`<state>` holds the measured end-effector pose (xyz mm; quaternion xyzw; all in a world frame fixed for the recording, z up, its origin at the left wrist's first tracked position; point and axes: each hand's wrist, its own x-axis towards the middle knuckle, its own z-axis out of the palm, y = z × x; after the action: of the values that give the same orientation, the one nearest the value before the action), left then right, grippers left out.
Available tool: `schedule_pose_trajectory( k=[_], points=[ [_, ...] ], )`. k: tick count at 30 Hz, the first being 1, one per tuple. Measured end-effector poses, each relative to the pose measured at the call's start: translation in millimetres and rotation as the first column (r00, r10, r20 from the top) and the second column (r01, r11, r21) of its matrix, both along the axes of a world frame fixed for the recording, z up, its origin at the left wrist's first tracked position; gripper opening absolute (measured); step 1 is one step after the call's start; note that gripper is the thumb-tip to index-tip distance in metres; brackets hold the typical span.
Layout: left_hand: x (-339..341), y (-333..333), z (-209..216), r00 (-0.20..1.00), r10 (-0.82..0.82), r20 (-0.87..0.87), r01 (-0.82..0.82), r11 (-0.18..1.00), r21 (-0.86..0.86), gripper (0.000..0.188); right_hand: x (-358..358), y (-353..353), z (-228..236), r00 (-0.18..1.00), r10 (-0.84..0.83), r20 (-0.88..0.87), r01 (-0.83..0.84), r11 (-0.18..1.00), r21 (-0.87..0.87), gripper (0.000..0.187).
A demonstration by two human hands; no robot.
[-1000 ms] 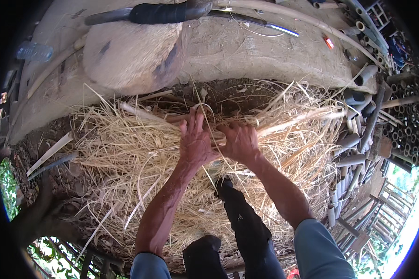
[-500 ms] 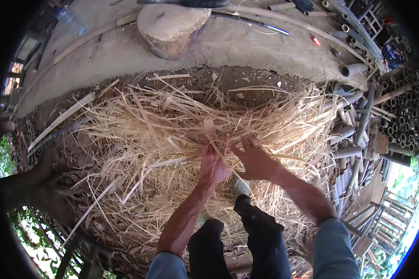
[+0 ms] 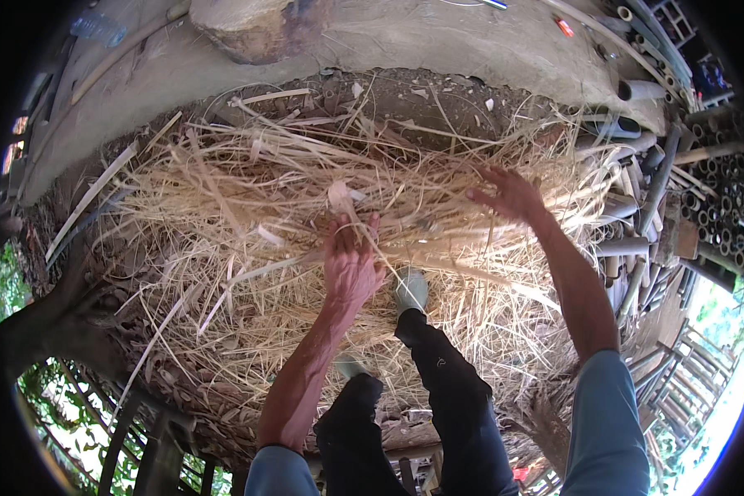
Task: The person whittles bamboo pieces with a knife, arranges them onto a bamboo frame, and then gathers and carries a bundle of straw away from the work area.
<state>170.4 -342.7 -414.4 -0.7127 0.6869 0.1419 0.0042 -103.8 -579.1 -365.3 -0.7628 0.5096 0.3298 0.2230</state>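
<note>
A broad pile of pale, thin shavings (image 3: 248, 194), like bamboo strips, lies tangled before me. My left hand (image 3: 353, 263) rests on the middle of the pile, palm down, fingers extended and apart. Just beyond its fingertips is a wider, flat pale strip (image 3: 339, 197). Farther right, my right hand (image 3: 508, 197) is spread over the far right part of the heap, fingers stretched out and slightly blurred. Whether it touches the strands I cannot tell. Neither hand visibly grips anything.
My shoe (image 3: 411, 291) stands among the shavings. Beyond the pile is a raised earthen ledge (image 3: 405, 50) with a cut stump or stone block (image 3: 252, 37). Stacked bamboo tubes (image 3: 723, 198) line the right. A plastic bottle (image 3: 99, 29) lies far left.
My right hand has moved away from the left, out to the far right over the pile. The left hand has shifted slightly left, its fingers now spread. The view has tilted nearer.
</note>
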Motion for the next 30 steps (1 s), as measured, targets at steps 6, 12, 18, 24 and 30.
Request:
schedule_pose_trajectory(
  k=[6,12,18,24,30],
  points=[
    [4,91,9,0.992,-0.109,-0.068,0.104,0.992,-0.076,0.103,-23,175,1,0.99,0.004,0.14,0.063,0.879,-0.473,0.092],
    [-1,160,-32,0.996,-0.08,-0.026,0.083,0.988,0.133,0.096,-22,296,-78,0.962,-0.127,0.241,0.239,0.816,-0.526,0.092],
    [-30,30,97,0.98,0.067,-0.189,0.089,0.698,0.711,0.072,-41,296,-146,0.939,-0.257,0.227,0.339,0.794,-0.505,0.085],
    [-39,-45,58,0.964,-0.093,-0.25,0.005,0.943,-0.332,0.088,-24,287,-138,0.921,-0.186,0.342,0.353,0.769,-0.533,0.083],
    [-67,24,-80,0.992,-0.109,-0.058,0.096,0.977,-0.191,0.083,-28,279,-33,0.995,0.042,0.088,-0.016,0.962,-0.273,0.077]
  ],
)
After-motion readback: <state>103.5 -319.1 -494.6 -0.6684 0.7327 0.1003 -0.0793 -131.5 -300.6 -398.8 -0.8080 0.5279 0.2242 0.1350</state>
